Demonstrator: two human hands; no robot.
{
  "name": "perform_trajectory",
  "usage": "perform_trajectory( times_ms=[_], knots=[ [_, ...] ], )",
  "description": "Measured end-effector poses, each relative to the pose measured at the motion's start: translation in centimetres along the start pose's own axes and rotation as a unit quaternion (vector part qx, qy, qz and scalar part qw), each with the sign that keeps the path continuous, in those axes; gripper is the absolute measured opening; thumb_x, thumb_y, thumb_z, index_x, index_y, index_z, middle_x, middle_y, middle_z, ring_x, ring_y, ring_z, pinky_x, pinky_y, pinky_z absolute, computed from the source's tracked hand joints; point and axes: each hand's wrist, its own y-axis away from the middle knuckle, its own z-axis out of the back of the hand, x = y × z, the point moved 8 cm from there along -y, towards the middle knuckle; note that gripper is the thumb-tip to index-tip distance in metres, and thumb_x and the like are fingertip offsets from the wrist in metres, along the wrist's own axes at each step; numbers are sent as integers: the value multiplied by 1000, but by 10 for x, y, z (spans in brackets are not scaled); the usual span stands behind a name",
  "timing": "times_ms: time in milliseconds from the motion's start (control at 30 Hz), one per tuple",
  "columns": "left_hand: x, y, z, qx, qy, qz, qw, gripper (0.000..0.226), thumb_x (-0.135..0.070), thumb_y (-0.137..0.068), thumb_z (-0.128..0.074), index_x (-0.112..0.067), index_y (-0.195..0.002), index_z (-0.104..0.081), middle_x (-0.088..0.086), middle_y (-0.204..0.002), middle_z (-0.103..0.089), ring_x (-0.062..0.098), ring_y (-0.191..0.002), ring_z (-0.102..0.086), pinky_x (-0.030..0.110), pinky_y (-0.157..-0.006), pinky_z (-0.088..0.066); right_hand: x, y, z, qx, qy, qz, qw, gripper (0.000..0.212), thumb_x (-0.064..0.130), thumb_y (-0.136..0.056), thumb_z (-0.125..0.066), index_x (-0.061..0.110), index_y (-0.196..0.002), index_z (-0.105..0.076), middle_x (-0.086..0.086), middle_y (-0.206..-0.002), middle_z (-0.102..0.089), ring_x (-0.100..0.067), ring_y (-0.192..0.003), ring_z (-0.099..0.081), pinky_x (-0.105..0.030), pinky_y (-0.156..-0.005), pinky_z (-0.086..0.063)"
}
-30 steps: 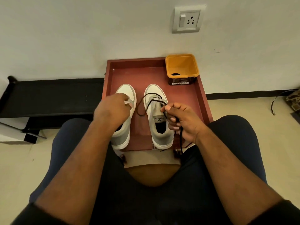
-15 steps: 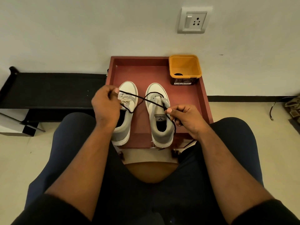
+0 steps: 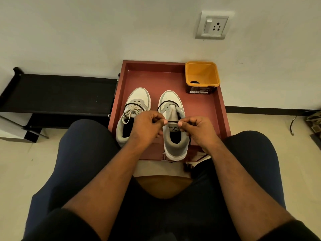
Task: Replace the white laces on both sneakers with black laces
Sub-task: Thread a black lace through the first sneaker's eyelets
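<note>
Two white and grey sneakers stand side by side on a red tray [image 3: 205, 108]. The left sneaker [image 3: 139, 98] still carries a white lace [image 3: 132, 110]. The right sneaker [image 3: 171, 100] shows empty eyelets. A black lace [image 3: 172, 121] runs taut between my two hands above the right sneaker's tongue, and its loops lie over both shoes. My left hand [image 3: 147, 125] pinches one part of the lace. My right hand [image 3: 198, 129] pinches the other, and a length of lace hangs down below it.
An orange tub [image 3: 201, 75] with something black inside stands in the tray's far right corner. A low black bench [image 3: 57, 94] runs along the wall to the left. My knees flank the tray. A cable [image 3: 293, 124] lies on the floor at the right.
My left hand has moved right from over the left sneaker to meet my right hand. The stretch of black lace between them is now short and taut over the right sneaker.
</note>
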Motion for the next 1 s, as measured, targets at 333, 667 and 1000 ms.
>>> perform_trajectory(
  times_ms=[333, 667, 1000],
  knots=[
    [-28, -42, -2, 20, -39, -121, 992, 16, -17, -83, -75, -10, -98, -77, -3, -84, -74, 2, -77, -67, 19, -72, -52, 25, -38, -3, -89, 22, 62, 994, 11, 23, -79, -78, 15, -73, -75, -1, -60, -67, -11, -56, -54, -28, -56, -45],
    [3, -94, 8, -46, -164, -83, 982, 10, -13, -87, -65, -10, -85, -74, -9, -68, -62, 0, -60, -57, 19, -65, -50, 20, -94, -1, -42, 339, 87, 936, 13, 14, -85, -63, 16, -89, -76, 4, -82, -69, -6, -73, -59, -22, -64, -42],
    [24, -123, -15, 26, -234, -44, 971, 12, -14, -89, -64, -11, -90, -76, -4, -72, -63, 9, -63, -56, 19, -59, -39, 4, -121, -26, -20, 437, 46, 898, 18, 22, -82, -69, 21, -97, -77, -1, -99, -72, -21, -92, -66, -32, -79, -55]
  ],
)
